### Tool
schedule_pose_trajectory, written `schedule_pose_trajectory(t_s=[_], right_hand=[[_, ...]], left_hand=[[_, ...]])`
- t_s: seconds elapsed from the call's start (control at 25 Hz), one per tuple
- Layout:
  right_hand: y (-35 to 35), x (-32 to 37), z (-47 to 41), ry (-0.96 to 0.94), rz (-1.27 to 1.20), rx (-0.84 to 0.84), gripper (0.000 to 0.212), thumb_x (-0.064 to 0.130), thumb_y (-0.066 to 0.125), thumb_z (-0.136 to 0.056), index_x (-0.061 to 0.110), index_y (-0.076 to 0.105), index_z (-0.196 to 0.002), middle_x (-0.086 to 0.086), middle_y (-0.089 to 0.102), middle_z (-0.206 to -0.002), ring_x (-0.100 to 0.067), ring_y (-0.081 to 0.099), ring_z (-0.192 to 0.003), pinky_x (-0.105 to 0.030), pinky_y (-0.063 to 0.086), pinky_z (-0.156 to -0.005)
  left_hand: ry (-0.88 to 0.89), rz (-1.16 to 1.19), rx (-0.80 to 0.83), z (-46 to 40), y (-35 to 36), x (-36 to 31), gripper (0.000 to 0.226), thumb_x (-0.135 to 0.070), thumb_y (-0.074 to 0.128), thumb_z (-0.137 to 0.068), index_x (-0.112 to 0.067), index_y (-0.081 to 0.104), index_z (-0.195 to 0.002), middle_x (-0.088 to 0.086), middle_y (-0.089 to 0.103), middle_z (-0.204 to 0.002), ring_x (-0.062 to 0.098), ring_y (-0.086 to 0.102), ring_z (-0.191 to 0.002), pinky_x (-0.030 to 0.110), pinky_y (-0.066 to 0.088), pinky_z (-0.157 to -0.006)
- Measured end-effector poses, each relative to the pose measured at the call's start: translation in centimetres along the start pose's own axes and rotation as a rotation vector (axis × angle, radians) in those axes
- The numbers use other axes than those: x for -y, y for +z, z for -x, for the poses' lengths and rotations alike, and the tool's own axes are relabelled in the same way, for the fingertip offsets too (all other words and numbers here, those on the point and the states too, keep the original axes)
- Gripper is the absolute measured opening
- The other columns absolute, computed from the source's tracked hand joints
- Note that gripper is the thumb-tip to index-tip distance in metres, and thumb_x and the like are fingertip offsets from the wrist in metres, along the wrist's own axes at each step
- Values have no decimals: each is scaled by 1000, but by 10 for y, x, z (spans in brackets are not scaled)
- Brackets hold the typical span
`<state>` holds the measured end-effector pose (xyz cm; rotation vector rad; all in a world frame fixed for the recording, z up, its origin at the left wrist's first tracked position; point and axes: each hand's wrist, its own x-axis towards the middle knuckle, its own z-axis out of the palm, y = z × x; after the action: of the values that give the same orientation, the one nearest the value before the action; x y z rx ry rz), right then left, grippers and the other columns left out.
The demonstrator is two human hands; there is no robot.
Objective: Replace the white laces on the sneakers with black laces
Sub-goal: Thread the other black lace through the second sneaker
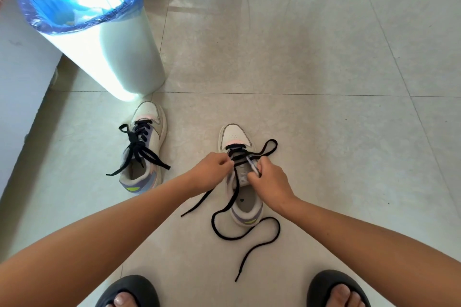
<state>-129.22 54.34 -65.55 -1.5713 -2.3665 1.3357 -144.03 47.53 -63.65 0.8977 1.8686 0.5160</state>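
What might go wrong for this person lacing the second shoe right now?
The long free end of the black lace trails in loops toward the black slippers; a foot shifting onto it could snag the pull. Both hands, left hand and right hand, work over the half-laced sneaker, so an eyelet could be skipped unseen.

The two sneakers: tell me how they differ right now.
The left sneaker is black-laced up to its top eyelets, ends loosely crossed; the right sneaker has black lace only in its front rows, long ends trailing over the floor. The left one stands untouched near the bin; the left hand and right hand grip lace at the right one. Both are white with purple and neon-green heels.
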Motion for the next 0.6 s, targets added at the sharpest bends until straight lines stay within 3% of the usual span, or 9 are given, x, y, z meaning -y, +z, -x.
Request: schedule_pose_trajectory(t_s=[0.12, 0.24, 0.36, 0.48, 0.6], right_hand=[[-7, -9, -5, 38, 26, -59, 29, 17, 51, -86, 21, 29, -68, 1, 40, -63, -13, 35, -53, -29, 22, -46], [-15, -17, -10, 47, 72, -77, 19, 16, 49, -87, 15, 33, -76, 2, 39, -64, -17, 37, -56, -28, 20, -47], [-17, -18, -10, 29, 84, -68, 15, 15, 49, -88, 12, 35, -81, 3, 39, -65, -13, 35, -55, -27, 22, -47], [-14, -16, -7, 41, -26, 40, 22, 18, 51, -87, 16, 34, -74, 2, 41, -64, -14, 38, -54, -32, 38, -49], [-26, -16, -11, 250, -403, 91, 22, 31, 53, -91, 13, 43, -85, -4, 49, -63, -16, 49, -46, -29, 49, -44]], left_hand=[[-3, -7, 70, 20, -18, 24, 25, -25, 44, -97, -15, 58, -78, 3, 67, -86, 10, 55, -74, 22, 43, -71], [-64, -60, 313, 51, -33, 65, 26, -21, 46, -96, -17, 52, -71, -4, 66, -69, -1, 51, -56, 10, 41, -60], [-198, -205, 519, 71, -40, 92, 23, -19, 47, -95, -17, 52, -73, -4, 64, -69, 2, 51, -57, 13, 43, -64], [-170, -618, 532, 67, -37, 92, 20, -26, 51, -90, -18, 62, -75, -7, 63, -75, 5, 52, -65, 13, 43, -65], [-3, -776, 331, 48, -29, 64, 30, -29, 47, -94, -5, 65, -93, 8, 65, -93, 20, 56, -83, 28, 47, -78]])
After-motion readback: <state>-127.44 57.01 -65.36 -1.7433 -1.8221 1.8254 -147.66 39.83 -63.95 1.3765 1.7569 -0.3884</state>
